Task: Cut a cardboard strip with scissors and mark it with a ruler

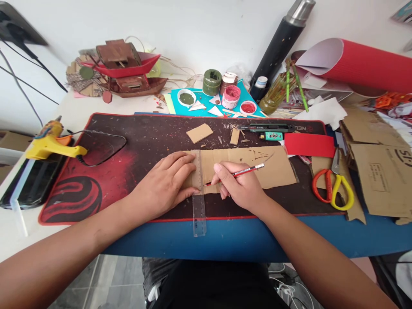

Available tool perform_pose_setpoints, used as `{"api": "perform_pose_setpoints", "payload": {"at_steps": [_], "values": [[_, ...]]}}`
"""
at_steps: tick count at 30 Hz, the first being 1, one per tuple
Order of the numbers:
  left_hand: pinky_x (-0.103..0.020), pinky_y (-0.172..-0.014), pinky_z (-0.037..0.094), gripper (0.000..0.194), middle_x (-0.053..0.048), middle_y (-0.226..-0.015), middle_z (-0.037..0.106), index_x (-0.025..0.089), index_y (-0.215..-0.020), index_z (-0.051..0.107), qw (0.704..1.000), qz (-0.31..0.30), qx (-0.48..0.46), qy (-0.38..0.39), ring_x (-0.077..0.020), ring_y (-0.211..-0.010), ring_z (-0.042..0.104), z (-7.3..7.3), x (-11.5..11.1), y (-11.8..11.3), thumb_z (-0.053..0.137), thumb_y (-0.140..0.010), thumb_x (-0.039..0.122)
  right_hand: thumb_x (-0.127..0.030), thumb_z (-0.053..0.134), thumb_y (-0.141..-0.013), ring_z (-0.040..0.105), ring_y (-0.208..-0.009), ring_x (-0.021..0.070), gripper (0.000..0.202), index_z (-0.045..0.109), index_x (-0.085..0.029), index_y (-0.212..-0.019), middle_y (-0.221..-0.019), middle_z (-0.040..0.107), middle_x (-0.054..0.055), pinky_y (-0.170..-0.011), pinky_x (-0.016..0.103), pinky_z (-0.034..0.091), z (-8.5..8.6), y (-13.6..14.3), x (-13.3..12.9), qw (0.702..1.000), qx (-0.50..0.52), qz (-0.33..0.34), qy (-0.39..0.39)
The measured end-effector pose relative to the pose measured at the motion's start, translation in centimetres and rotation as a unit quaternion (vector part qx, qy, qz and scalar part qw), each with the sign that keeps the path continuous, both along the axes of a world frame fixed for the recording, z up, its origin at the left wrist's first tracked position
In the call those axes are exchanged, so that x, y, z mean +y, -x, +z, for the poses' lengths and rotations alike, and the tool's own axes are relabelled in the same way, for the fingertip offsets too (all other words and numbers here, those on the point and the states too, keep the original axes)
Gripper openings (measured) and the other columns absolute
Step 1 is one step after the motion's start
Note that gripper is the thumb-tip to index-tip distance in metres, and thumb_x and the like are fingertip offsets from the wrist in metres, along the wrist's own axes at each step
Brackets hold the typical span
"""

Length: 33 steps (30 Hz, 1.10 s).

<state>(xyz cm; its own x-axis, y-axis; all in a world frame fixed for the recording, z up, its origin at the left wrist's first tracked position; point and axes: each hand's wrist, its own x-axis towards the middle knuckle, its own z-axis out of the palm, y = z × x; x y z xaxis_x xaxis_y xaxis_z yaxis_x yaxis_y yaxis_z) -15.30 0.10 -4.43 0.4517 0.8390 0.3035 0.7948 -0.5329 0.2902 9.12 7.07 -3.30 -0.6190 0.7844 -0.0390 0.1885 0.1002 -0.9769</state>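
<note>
A brown cardboard strip (222, 165) lies lengthwise on the dark desk mat. Across its left part is a clear plastic ruler (198, 210), its near end jutting past the mat's front edge. My left hand (164, 180) holds the ruler down against the cardboard, fingertips at the far side and thumb at the near side. In my right hand (240, 184) is a red and black pencil (243, 171), gripped like a pen. Its tip points left and is close beside the ruler's right edge; whether it touches the cardboard I cannot tell.
At left lies a yellow glue gun (54, 143). Scissors (334, 184) and folded cardboard (383, 171) are on the right. Behind the strip are a cardboard piece (199, 133), a utility knife (267, 128) and a lighter (271, 136). Paint jars (212, 82) and model boats (125, 64) stand farther back.
</note>
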Motion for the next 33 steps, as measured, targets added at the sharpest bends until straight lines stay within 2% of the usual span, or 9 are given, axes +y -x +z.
{"api": "perform_pose_setpoints", "payload": {"at_steps": [10, 17, 25, 33], "values": [[-0.064, -0.118, 0.053, 0.042, -0.024, -0.151, 0.064, 0.015, -0.132, 0.060, 1.000, 0.005, -0.013, 0.018, -0.0424, -0.146, 0.056, -0.07, -0.02, 0.05, 0.065, -0.108, 0.049, -0.062, 0.052, -0.112, 0.058, -0.044, 0.0139, 0.055, 0.071, -0.022, -0.080, -0.047, 0.058, -0.005, -0.055, 0.029, 0.049, 0.41, -0.06, 0.00, 1.000, -0.015, -0.004, 0.011], [-0.065, -0.117, 0.053, 0.044, -0.025, -0.152, 0.062, 0.014, -0.135, 0.059, 1.000, 0.002, -0.006, 0.022, -0.0429, -0.146, 0.055, -0.08, -0.05, 0.08, 0.066, -0.108, 0.048, -0.055, 0.053, -0.113, 0.059, -0.044, 0.0134, 0.051, 0.071, -0.021, -0.080, -0.048, 0.058, -0.005, -0.055, 0.028, 0.050, 0.54, 0.02, 0.01, 1.000, -0.015, -0.001, 0.001], [-0.063, -0.118, 0.052, 0.044, -0.024, -0.150, 0.063, 0.015, -0.135, 0.059, 1.000, 0.006, -0.010, 0.017, -0.0417, -0.147, 0.055, -0.08, -0.07, 0.03, 0.064, -0.108, 0.050, -0.060, 0.052, -0.113, 0.059, -0.045, 0.0142, 0.054, 0.071, -0.022, -0.080, -0.048, 0.058, -0.005, -0.056, 0.029, 0.050, 0.50, -0.03, 0.04, 1.000, -0.023, -0.004, 0.010], [-0.065, -0.118, 0.053, 0.044, -0.024, -0.151, 0.064, 0.016, -0.135, 0.061, 0.999, 0.008, -0.024, 0.026, -0.0419, -0.146, 0.056, -0.06, -0.03, 0.04, 0.067, -0.107, 0.049, -0.059, 0.052, -0.113, 0.059, -0.044, 0.0137, 0.052, 0.070, -0.022, -0.080, -0.048, 0.057, -0.005, -0.055, 0.028, 0.049, 0.61, 0.04, 0.01, 1.000, -0.021, -0.002, -0.001]]}}
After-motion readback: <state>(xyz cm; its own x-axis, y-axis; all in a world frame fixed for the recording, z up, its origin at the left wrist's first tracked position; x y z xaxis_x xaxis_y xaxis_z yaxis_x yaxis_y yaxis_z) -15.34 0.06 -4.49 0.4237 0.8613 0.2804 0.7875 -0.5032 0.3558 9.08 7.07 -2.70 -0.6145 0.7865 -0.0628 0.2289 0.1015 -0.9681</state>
